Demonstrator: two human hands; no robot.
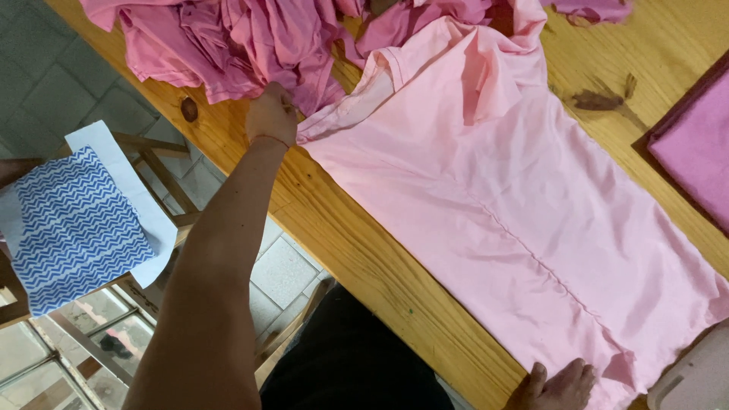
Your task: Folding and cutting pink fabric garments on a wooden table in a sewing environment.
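Reaches with the left hand (271, 114) up past the near sleeve of the light pink shirt (501, 205), forearm long in the foreground. Keeps the fingers curled shut on cloth right where that sleeve meets the darker pink heap (228, 38); cannot tell which of the two pieces sits in the grip.

Rests the right hand (554, 387) at the shirt's hem end, at the bottom edge of view, fingers (581, 372) spread wide and lying flat, gripping nothing, tips touching the hem.

Spreads the shirt lengthwise on the wooden table (357, 243), mostly smooth, a seam running down its middle, collar end rumpled and folded over against the heap.

Shows a folded magenta cloth (695, 144) beyond the shirt's far side, apart from it, and the corner of a pale tray (695, 380) just beside the hem. Leaves a blue-and-white zigzag cloth (72, 228) well away from the shirt, off the table on a wooden chair (163, 171) over the tiled floor (285, 269).
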